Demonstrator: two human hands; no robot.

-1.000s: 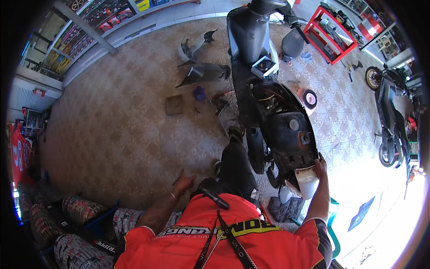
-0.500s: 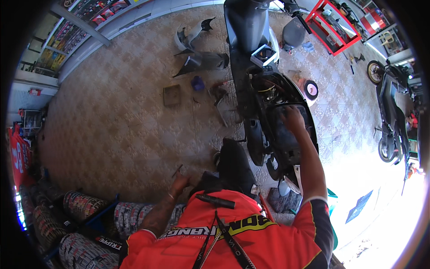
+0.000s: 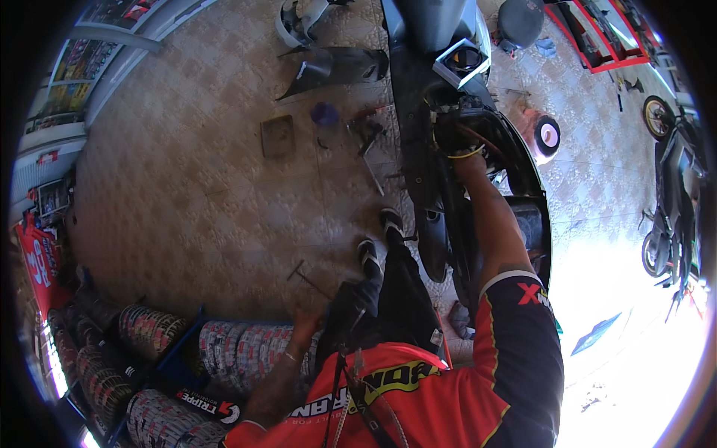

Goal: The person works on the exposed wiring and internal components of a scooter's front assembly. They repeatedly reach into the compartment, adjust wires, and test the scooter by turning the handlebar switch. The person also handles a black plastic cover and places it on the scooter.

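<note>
Over at 10 o'clock, right beside the black-trousered leg [image 3: 399, 295], the bare left hand [image 3: 307, 313] sits by a thin dark T-shaped metal tool [image 3: 297, 272]. It's dim and blurry there, so can't tell if the fingers are wrapped round the shaft. Around 9, there's a row of tyres in printed wrapping [image 3: 228, 347]. The big black-and-grey scooter [image 3: 489, 119] runs along 1 o'clock, well apart from the left hand, but the bare right hand [image 3: 472, 169] reaches right into its open body, next to a thin yellow cable [image 3: 468, 154]. Fingertips are hidden, so can't tell if they're spread or gripping. Further out at 11: a shallow square brown tray [image 3: 278, 137] and a round purple-blue container [image 3: 324, 113], then a curved dark-grey plastic panel [image 3: 340, 71] near 12. Farthest off, a black motorcycle [image 3: 676, 175] at 2 and a red metal cart [image 3: 618, 64] at 1.
</note>
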